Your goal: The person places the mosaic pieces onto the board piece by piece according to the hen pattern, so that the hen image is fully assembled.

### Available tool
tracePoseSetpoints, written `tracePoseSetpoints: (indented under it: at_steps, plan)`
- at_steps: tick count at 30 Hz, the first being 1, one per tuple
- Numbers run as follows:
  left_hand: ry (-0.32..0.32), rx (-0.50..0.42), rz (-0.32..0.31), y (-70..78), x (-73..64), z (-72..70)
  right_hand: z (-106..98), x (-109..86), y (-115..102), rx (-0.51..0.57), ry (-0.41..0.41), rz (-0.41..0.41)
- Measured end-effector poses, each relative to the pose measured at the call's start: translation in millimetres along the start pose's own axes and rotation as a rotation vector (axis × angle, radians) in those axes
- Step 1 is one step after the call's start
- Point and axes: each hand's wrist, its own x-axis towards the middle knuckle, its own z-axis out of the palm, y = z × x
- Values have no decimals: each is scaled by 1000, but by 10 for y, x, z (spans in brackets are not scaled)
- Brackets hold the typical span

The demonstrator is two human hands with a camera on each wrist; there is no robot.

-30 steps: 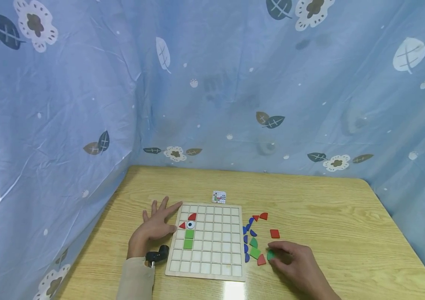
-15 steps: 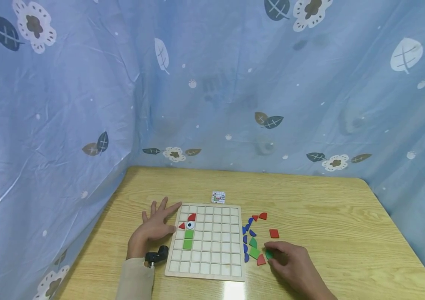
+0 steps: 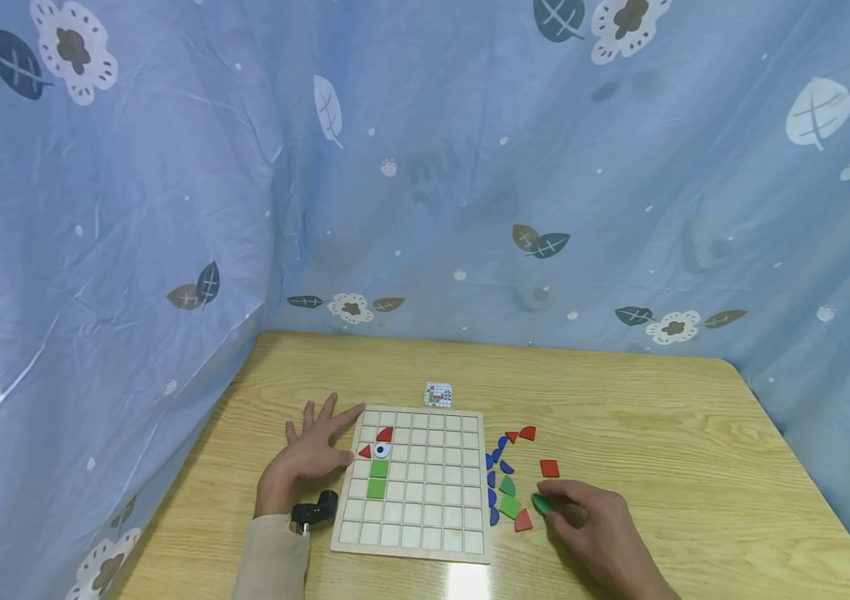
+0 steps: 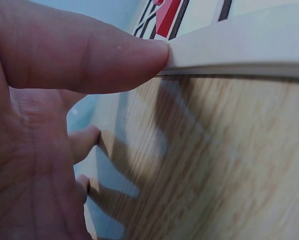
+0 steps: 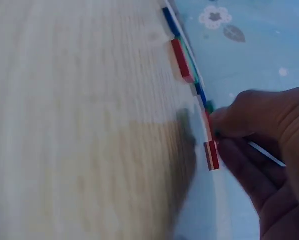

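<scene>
Right hand point(image 3: 596, 521) pinching a tilted green piece point(image 3: 541, 504), just right of the loose pieces point(image 3: 510, 506); exact shape hard to tell. Left hand point(image 3: 311, 450) spread, thumb and index touching grid board point(image 3: 417, 492) at left edge. Board carries red triangle point(image 3: 365, 452), red quarter-circle point(image 3: 385, 434), eye disc point(image 3: 382, 450), two green squares point(image 3: 377, 478). Picture card point(image 3: 437, 394) beyond, on worktop point(image 3: 620, 417).

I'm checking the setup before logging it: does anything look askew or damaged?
Nothing stands out. The board looks intact; loose pieces lie jumbled beside it, and the right hand holds a green piece.
</scene>
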Motion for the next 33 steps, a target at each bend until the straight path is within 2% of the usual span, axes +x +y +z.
tracePoseSetpoints:
  at_steps: [4, 7, 19, 29, 33]
  plan:
    - [-3, 4, 2, -14, 5, 2, 30, 79, -54, 58, 23, -141]
    - [-3, 2, 4, -22, 3, 1, 90, 166, -145, 122, -6, -202]
    - [1, 6, 17, -14, -8, -2, 563, 461, -659, 235, -185, -273]
    - [12, 6, 14, -3, -5, -3, 977, 622, -970, 339, -333, -263]
    - [12, 2, 11, -7, 2, -4, 1113, 658, -1100, 345, -359, -333]
